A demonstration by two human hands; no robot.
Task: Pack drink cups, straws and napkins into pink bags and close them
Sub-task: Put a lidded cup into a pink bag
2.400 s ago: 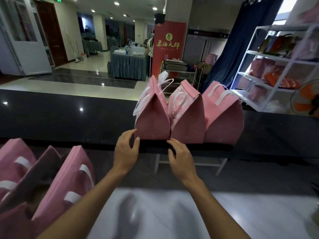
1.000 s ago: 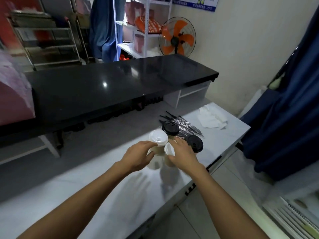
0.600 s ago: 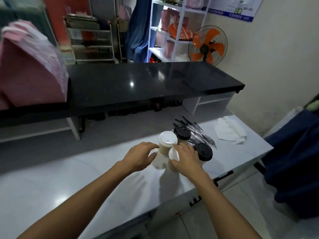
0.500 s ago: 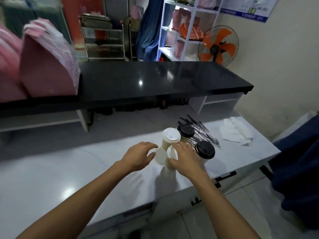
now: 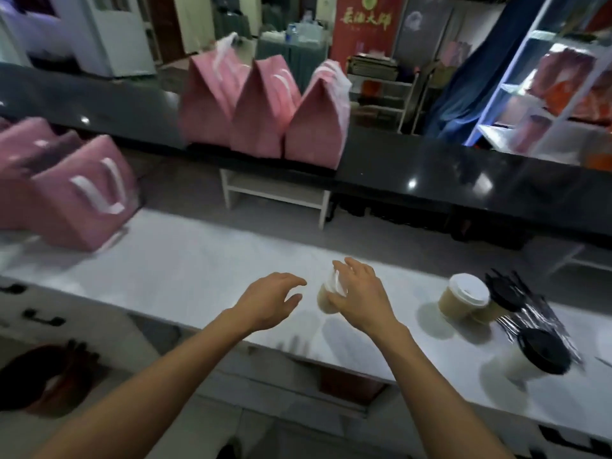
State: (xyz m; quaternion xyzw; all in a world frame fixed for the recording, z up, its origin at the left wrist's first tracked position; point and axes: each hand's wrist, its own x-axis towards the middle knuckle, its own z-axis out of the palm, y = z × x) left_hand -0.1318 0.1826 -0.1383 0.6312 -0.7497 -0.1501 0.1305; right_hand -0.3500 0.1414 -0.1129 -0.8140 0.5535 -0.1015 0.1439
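Tan, white-lidded paper cup (image 5: pixel 326 298) tilts in the right hand (image 5: pixel 361 296), whose fingers curl around it; the left hand (image 5: pixel 270 301) hovers beside it, loosely spread, holding nothing.

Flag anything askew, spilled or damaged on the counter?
No spill or damage visible. One oddity: the white-lidded cup in the right hand is tipped well off upright above the white counter. The other cups stand normally. The frame is motion-blurred.
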